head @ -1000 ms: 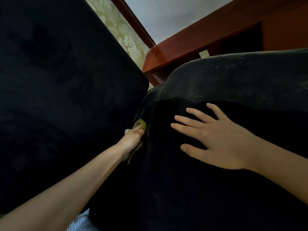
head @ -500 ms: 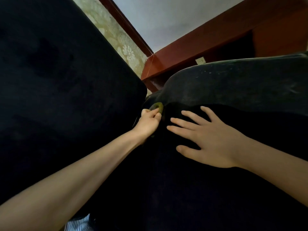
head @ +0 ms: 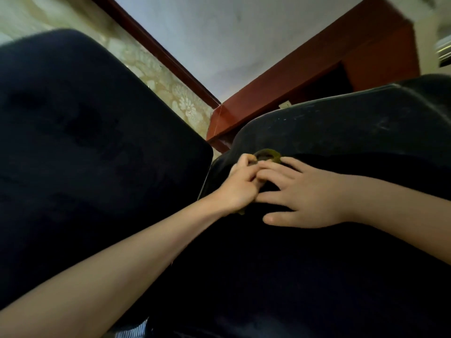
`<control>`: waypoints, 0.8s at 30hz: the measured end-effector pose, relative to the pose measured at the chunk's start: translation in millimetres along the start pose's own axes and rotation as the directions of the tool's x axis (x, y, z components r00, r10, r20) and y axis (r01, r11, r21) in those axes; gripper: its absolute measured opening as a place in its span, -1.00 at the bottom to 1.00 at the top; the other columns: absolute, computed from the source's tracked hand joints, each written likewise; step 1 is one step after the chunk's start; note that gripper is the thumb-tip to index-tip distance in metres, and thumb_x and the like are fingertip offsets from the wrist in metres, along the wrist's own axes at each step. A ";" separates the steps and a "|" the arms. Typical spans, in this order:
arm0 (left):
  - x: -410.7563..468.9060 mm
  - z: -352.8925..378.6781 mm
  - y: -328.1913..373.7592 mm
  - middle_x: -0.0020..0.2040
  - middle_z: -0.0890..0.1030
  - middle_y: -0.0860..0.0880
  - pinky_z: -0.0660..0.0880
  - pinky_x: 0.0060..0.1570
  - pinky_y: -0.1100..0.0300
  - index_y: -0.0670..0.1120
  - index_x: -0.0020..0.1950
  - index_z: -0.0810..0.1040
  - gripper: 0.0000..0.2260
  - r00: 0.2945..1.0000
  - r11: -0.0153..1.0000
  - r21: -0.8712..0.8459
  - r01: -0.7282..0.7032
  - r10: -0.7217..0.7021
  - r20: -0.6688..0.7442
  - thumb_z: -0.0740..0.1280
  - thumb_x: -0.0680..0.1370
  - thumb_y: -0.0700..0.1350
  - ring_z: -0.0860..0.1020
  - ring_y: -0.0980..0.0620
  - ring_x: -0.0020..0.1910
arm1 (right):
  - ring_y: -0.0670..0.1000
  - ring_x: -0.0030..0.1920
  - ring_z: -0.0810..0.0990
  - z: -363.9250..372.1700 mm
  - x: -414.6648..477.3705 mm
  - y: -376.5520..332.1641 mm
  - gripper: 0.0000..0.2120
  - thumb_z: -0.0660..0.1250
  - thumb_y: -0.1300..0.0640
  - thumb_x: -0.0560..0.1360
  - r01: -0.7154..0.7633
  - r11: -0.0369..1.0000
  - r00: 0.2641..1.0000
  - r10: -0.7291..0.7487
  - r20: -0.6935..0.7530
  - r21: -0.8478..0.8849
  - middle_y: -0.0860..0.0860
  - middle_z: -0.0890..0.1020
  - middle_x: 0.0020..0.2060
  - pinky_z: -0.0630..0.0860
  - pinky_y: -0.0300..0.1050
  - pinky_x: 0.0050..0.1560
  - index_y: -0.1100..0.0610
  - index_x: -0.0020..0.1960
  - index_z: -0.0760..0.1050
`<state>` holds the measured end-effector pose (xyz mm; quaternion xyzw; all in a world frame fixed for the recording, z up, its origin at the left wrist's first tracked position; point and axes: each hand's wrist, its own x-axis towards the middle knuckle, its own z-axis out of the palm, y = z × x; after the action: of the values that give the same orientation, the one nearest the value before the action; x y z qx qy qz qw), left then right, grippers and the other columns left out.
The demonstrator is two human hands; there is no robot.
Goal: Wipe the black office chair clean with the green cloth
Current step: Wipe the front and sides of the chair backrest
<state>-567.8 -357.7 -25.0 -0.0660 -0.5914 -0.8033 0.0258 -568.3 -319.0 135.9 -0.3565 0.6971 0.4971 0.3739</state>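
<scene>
Pinching green cloth (head: 268, 154) at chair (head: 341, 128) edge

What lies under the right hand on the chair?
Under the right hand only the black office chair shows. Its fingers meet the left hand, which grips the green cloth. Whether cloth reaches beneath the palm is hidden.

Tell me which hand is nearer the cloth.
Left. The left hand grips the cloth; the right hand rests flat on the chair just right of it.
</scene>
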 end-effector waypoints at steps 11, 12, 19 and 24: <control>-22.6 7.1 9.0 0.13 0.25 0.00 0.20 0.33 0.15 0.02 0.44 0.29 -0.64 0.996 0.967 0.240 0.087 -0.077 -0.052 0.08 0.64 -0.02 0.28 -0.06 0.27 | -0.39 0.28 -0.49 15.6 -94.2 26.1 -0.54 -0.33 -0.38 0.31 -0.114 0.986 0.992 0.107 0.063 0.118 -0.46 -0.37 0.28 -0.51 -0.34 0.23 -0.51 0.20 -0.33; -16.9 8.6 11.3 0.15 0.26 -0.03 0.21 0.33 0.12 0.02 0.43 0.29 -0.64 0.989 0.954 0.263 0.142 -0.129 -0.068 0.07 0.64 0.00 0.28 -0.09 0.26 | -0.42 0.21 -0.54 16.8 -102.0 25.2 -0.54 -0.38 -0.41 0.27 -0.126 0.985 0.990 0.117 0.083 0.116 -0.49 -0.42 0.22 -0.55 -0.38 0.16 -0.55 0.16 -0.37; 31.1 12.8 12.9 0.30 0.38 -0.21 0.35 0.28 -0.01 -0.06 0.18 0.50 -0.68 0.929 0.889 0.269 0.371 -0.354 -0.112 0.05 0.60 0.02 0.43 -0.22 0.22 | -0.26 0.33 -0.51 18.2 -120.1 19.6 -0.46 -0.26 -0.44 0.34 -0.187 0.971 0.974 0.163 0.157 0.150 -0.41 -0.41 0.31 -0.45 -0.21 0.33 -0.48 0.27 -0.38; 34.7 19.5 30.7 0.12 0.34 -0.14 0.33 0.22 0.09 -0.11 -0.01 0.53 -0.73 0.963 0.907 0.323 0.269 -0.251 -0.095 0.05 0.62 -0.09 0.41 -0.14 0.17 | -0.17 0.43 -0.40 5.0 -111.6 24.7 -0.32 0.00 -0.33 0.49 -0.290 0.943 0.927 0.235 0.291 0.163 -0.29 -0.33 0.43 -0.35 -0.12 0.41 -0.28 0.44 -0.34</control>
<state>-597.0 -347.0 14.4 0.0392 -0.7212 -0.6894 -0.0554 -536.9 -294.0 243.1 -0.1491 0.7287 0.5128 0.4287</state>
